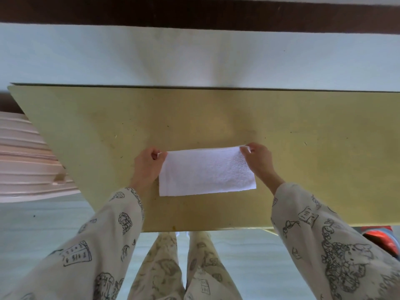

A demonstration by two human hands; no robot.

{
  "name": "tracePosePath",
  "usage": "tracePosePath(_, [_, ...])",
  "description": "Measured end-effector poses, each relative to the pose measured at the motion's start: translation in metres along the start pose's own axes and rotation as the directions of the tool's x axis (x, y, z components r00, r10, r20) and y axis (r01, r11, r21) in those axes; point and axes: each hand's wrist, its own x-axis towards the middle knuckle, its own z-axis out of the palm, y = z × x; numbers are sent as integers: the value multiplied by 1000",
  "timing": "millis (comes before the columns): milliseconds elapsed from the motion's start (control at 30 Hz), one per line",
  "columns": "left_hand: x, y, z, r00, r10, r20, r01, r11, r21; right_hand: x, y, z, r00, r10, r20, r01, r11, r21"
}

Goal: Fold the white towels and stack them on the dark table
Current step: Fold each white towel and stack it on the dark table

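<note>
A white towel [205,172], folded into a wide rectangle, lies near the front middle of an olive-yellow table [216,118]. My left hand [148,164] pinches the towel's far left corner, fingers curled. At the far right corner my right hand [258,158] pinches the edge between thumb and fingers. The far edge looks slightly lifted between the two hands; the near edge rests flat on the table. No other towel shows.
A pale pink ribbed object [28,156] sits beyond the table's left edge. Something red and orange [383,237] shows under the table's front right. A white wall [194,55] rises behind the table. My patterned trouser legs [179,267] stand below the front edge.
</note>
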Motion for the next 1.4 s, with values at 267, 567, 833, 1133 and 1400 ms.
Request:
tracePosePath(267, [2, 5, 0, 1000, -5, -7, 5, 1000, 14, 4, -1, 2, 1000, -19, 2, 19, 996, -91])
tracePosePath(567, [-2, 5, -3, 999, -32, -38, 30, 998, -48, 2, -3, 1, 996, -8, -91, 0, 996, -90])
tracePosePath(833, [-40, -10, 26, 851, 509, -126, -386, 772, 506, -41, 12, 33, 771, -623, -135, 520, 737, -431])
tracePosePath(1133, [-34, -42, 77, 752, 630, 194, -579, 491, 651, -28, 42, 67, 755, -652, 68, 566, 596, -570])
tracePosePath(1400, [-32, -41, 71, 737, 667, 105, -621, 608, 495, -28, 42, 65, 806, -584, 92, 496, 582, -645])
